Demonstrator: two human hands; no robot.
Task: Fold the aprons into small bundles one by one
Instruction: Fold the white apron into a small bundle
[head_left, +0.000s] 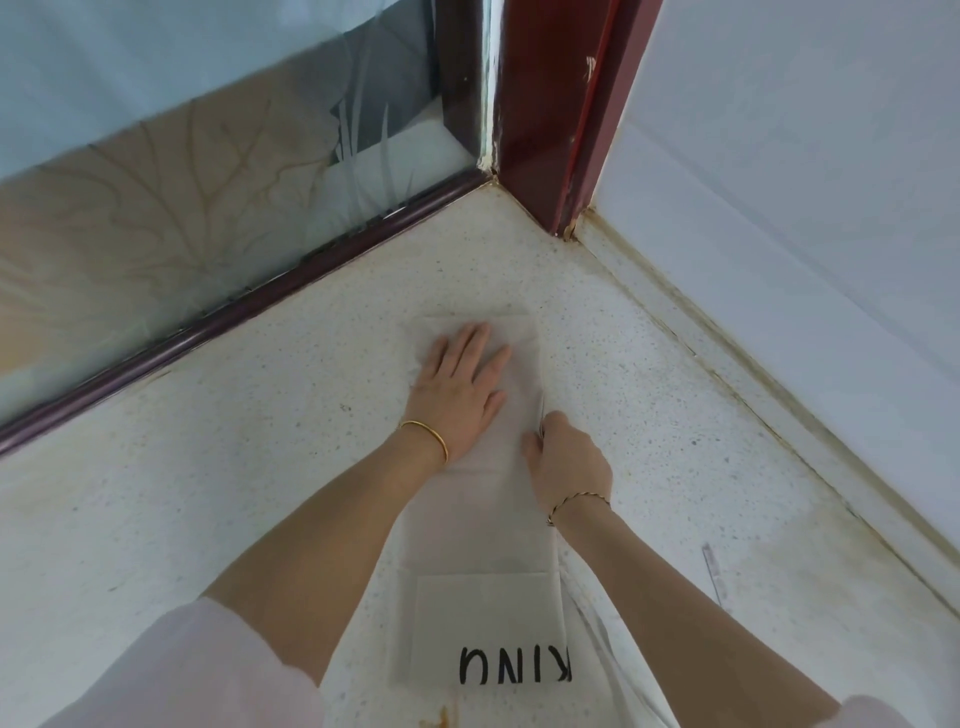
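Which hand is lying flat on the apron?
The left hand, the one with the plain gold bangle. Its fingers lie straight on the apron, while the right hand curls and pinches the apron's edge.

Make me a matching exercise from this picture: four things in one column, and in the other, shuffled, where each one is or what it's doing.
Column one:
1. left hand
2. right hand
3. black lettering
4. red-brown door frame

Column two:
A. stands at the far corner
B. pinches the right edge of the apron
C. lies flat on the apron, fingers straight
D. printed on the apron's near end

Pairs: 1-C, 2-B, 3-D, 4-A
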